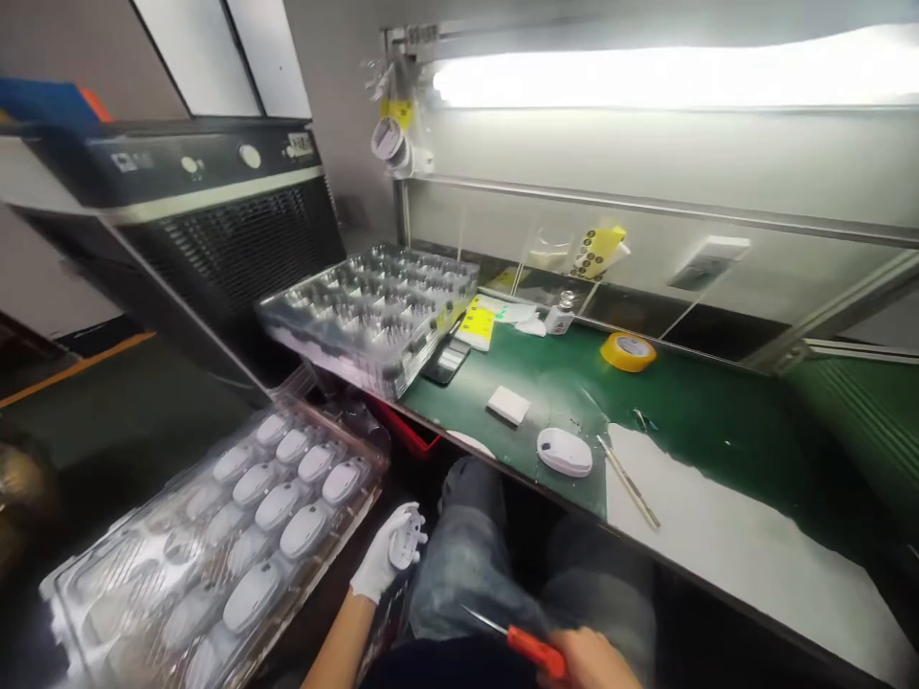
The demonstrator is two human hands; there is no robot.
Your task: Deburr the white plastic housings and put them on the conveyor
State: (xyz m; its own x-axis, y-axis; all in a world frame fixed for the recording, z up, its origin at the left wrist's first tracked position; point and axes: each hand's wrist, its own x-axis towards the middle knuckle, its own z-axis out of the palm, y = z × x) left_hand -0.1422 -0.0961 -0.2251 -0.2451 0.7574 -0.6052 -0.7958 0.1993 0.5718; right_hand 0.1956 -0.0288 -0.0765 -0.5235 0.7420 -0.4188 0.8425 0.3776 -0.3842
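Observation:
In my gloved left hand (378, 563) is a small white plastic housing part (407, 538), held beside my left knee with its inner side showing. The fingers wrap round its edge. My bare right hand (590, 660), low in the view over my lap, grips a tool with a red handle (535, 653) and a thin metal shaft, which looks like a screwdriver. Left of my left hand lies a clear tray (373, 478) with several white oval housings (251, 593) in its pockets. On the green bench sits another white oval housing (565, 452).
A stack of clear trays (402, 373) stands at the bench's left end, beside a black phone (446, 364). Yellow tape (628, 351), a small bottle (561, 314), a white block (508, 406), a thin stick (632, 486) and white sheeting (725, 536) lie on the green bench (546, 383).

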